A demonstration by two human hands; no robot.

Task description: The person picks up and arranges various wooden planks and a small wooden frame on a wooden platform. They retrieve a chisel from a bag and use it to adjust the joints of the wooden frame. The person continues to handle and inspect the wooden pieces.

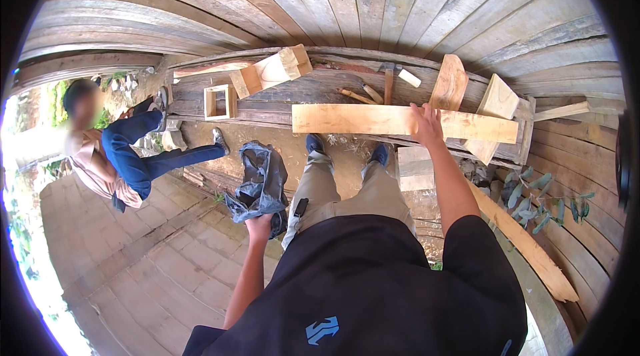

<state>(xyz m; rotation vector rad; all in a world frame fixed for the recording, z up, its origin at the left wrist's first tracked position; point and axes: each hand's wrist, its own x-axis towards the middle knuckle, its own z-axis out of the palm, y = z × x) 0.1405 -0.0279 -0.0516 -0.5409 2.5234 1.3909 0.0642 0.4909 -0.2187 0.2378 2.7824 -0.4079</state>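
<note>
Nearest, at 7 o'clock, the left grip is closed around a black bag. Farther up, at 2 o'clock, the right grip has its fingers over a long pale board; whether it squeezes cannot be told. The board is at the near side of the bench and looks cut straight, but not joined yet. At 10 o'clock, a small wooden frame seems already put together. Past the board, at 1 o'clock, a hammer lies unused.

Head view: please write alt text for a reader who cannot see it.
A person's right hand is on a long pale board at a wooden bench; the left hand holds a dark plastic bag. A hammer lies on the bench.
</note>
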